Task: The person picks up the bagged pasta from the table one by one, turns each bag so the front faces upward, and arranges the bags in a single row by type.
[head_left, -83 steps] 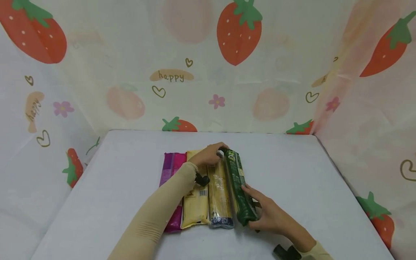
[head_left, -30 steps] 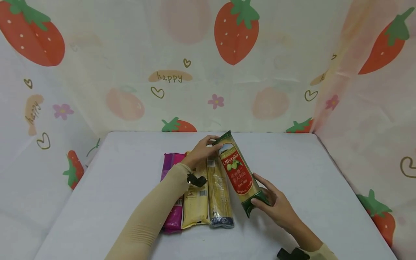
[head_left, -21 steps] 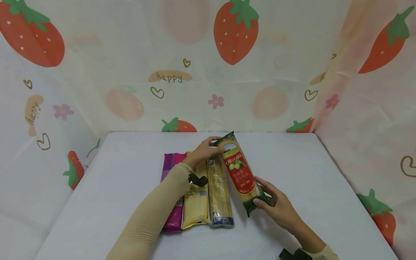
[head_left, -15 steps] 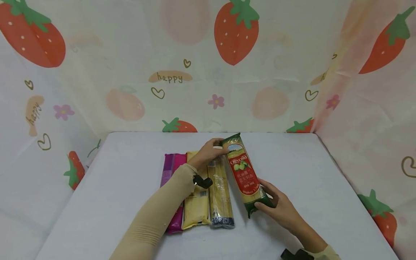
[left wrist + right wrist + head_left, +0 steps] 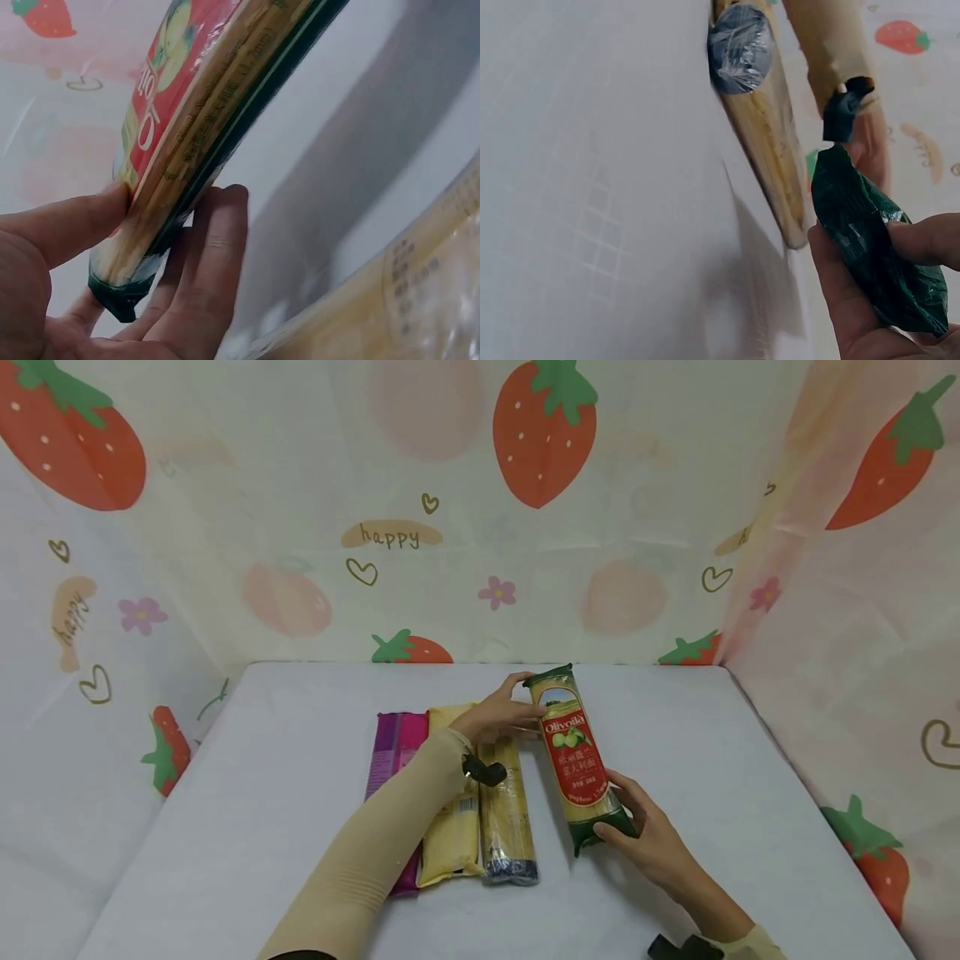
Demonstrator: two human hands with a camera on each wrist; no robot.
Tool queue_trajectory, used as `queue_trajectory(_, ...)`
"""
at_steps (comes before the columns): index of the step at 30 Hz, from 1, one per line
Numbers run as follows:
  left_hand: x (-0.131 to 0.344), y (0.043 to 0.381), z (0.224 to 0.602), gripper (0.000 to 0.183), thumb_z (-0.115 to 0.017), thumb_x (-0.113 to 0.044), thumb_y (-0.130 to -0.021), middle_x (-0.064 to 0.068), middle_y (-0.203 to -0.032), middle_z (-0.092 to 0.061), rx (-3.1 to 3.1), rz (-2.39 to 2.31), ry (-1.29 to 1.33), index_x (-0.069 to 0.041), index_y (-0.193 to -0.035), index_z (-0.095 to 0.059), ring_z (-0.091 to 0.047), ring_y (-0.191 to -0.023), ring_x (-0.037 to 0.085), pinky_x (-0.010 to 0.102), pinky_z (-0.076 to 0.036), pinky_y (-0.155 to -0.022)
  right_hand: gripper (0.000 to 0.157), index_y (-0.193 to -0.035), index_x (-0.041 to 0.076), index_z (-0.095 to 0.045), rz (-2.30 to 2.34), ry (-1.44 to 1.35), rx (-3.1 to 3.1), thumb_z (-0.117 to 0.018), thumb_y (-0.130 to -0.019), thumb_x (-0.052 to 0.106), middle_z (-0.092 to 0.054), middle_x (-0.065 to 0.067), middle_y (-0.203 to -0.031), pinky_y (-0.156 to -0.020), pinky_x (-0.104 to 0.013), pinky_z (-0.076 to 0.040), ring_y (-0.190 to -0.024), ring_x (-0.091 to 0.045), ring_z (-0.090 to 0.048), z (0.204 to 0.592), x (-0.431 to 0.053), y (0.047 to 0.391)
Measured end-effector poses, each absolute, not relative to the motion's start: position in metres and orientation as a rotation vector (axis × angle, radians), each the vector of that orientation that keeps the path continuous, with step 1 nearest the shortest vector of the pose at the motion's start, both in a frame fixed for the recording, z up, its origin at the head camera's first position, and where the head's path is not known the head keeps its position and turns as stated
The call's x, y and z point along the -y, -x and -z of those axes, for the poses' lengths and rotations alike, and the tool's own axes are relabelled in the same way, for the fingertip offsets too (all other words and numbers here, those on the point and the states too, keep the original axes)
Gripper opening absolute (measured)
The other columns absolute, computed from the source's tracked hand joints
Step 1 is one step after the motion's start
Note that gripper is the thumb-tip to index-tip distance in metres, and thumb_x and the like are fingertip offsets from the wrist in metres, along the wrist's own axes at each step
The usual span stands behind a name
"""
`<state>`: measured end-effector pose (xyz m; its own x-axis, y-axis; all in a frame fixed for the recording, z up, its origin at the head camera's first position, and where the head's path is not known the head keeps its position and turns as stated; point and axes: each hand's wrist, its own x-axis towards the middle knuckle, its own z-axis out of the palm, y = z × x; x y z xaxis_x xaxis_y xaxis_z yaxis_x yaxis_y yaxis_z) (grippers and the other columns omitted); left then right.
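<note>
A pack of spaghetti (image 5: 576,760) with a red Olivoilà label and green ends is held above the table, its front turned up. My left hand (image 5: 498,714) grips its far end; in the left wrist view the thumb lies on the label side and the fingers are behind. At the near green end my right hand (image 5: 652,839) pinches the pack between thumb and fingers, also seen in the right wrist view around the green wrapper (image 5: 874,247). Just left of it lies a clear-wrapped noodle pack (image 5: 510,810) with a dark blue end, partly under the left hand.
Beside the clear pack lie a yellow pack (image 5: 452,843) and a purple-pink pack (image 5: 393,752), side by side and partly covered by the left arm. They rest on a white table (image 5: 262,760). Strawberry-print cloth (image 5: 300,468) surrounds the table at the back and sides.
The spaghetti pack has turned from its green side to show the red label, then shifted right and become more upright in the head view. Both hands keep hold of it.
</note>
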<state>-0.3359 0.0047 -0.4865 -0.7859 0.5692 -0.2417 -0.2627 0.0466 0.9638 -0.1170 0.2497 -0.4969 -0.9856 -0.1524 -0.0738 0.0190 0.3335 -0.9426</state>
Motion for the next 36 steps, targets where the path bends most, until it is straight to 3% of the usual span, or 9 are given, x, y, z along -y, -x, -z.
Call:
queue_trajectory(6,-0.021,0.334,0.491,0.087,-0.066,-0.006,-0.107,0.034,-0.154,-0.050,-1.805,-1.848,-0.355,-0.022,-0.172,-0.011,-0.067,-0.122,0.043,0.055,-0.056,-0.105,0.081,-0.168,0.018,-0.031,1.755,0.073,-2.448,-0.076,-0.102,0.013,-0.032,-0.025,-0.171,-0.120,-0.061,-0.036,-0.158,-0.048,-0.029,0.501,-0.251,0.122)
queue_trajectory(12,-0.040,0.329,0.495,0.073,-0.071,-0.011,-0.105,0.029,-0.158,-0.049,-1.942,-1.824,-0.361,-0.015,-0.166,-0.031,-0.058,-0.138,0.044,0.051,-0.054,-0.108,0.080,-0.169,0.017,-0.029,1.788,0.022,-2.443,-0.074,-0.103,0.013,-0.035,-0.025,-0.169,-0.104,-0.023,-0.047,-0.156,-0.044,-0.034,0.502,-0.256,0.130)
queue_trajectory(15,-0.048,0.325,0.495,0.073,-0.075,-0.014,-0.103,0.024,-0.164,-0.043,-2.012,-1.765,-0.368,-0.017,-0.166,-0.038,-0.053,-0.143,0.040,0.052,-0.052,-0.111,0.080,-0.170,0.016,-0.027,1.808,-0.009,-2.418,-0.073,-0.104,0.012,-0.033,-0.025,-0.170,-0.096,-0.014,-0.046,-0.157,-0.043,-0.033,0.503,-0.258,0.133)
queue_trajectory(26,-0.065,0.324,0.501,0.084,-0.074,-0.003,-0.101,0.018,-0.173,-0.034,-2.047,-1.643,-0.401,-0.019,-0.171,-0.031,-0.031,-0.159,0.038,0.055,-0.034,-0.125,0.082,-0.171,0.013,-0.023,1.826,-0.078,-2.383,-0.071,-0.105,0.009,-0.038,-0.024,-0.167,-0.095,-0.017,-0.048,-0.149,-0.037,-0.042,0.512,-0.264,0.137)
queue_trajectory(36,-0.073,0.329,0.506,0.083,-0.068,0.005,-0.102,0.015,-0.175,-0.028,-2.017,-1.636,-0.422,-0.015,-0.172,-0.028,-0.041,-0.155,0.038,0.050,-0.042,-0.122,0.081,-0.171,0.013,-0.026,1.726,-0.107,-2.466,-0.072,-0.104,0.011,-0.041,-0.026,-0.165,-0.106,-0.027,-0.043,-0.152,-0.039,-0.041,0.514,-0.269,0.150)
